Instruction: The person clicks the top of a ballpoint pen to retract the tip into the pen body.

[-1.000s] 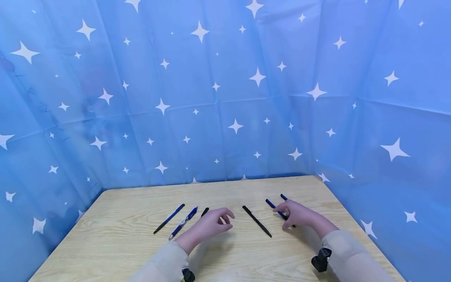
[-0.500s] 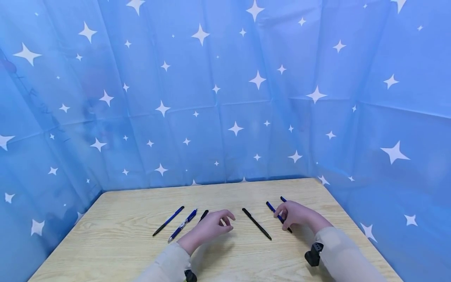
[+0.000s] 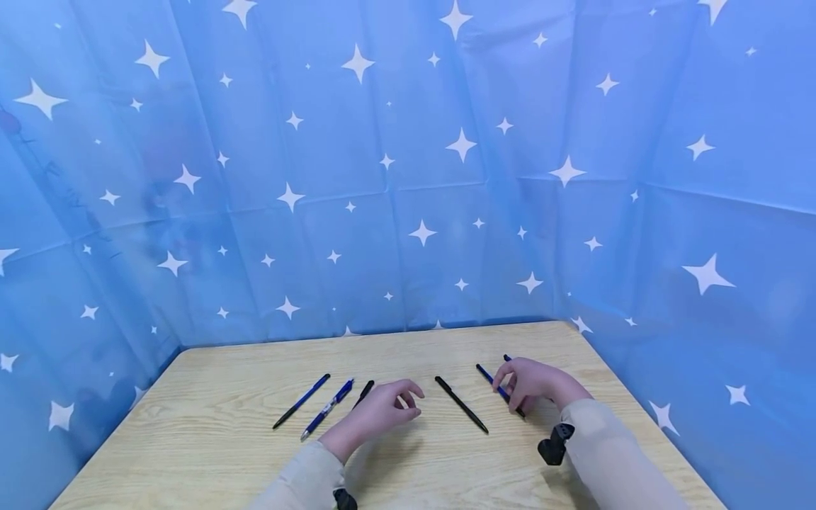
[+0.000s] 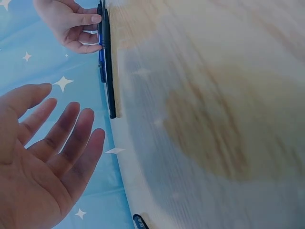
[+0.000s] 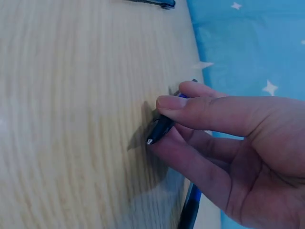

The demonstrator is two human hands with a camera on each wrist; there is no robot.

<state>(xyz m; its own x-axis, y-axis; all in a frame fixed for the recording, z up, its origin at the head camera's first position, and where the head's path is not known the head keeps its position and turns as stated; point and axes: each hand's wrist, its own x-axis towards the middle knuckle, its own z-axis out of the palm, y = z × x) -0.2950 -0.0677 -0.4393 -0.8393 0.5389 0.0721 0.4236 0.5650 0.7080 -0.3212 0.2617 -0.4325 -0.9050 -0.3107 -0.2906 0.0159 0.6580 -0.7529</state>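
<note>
My right hand [image 3: 534,382] pinches a blue pen with a black grip [image 3: 486,373] between thumb and fingers. In the right wrist view the black tip of this pen [image 5: 162,128] points away from the fingers, close over the table, with its shadow beside it. My left hand [image 3: 382,409] hovers over the table, fingers loosely bent and holding nothing; the left wrist view shows its palm [image 4: 43,176] with fingers spread. A black pen [image 3: 364,392] is partly hidden behind that hand. Another black pen [image 3: 462,404] lies slanted between the two hands.
On the left of the wooden table [image 3: 191,418] lie a blue-and-black pen [image 3: 302,401] and a blue pen with a pale marking [image 3: 327,409]. Another blue pen [image 3: 506,357] is mostly hidden behind the right hand. A star-patterned blue curtain [image 3: 408,177] encloses the table's back and sides.
My right hand has shifted slightly left and its fingers have come together on the blue pen, whose near end has swung a little left. The left hand has stayed about where it was.
</note>
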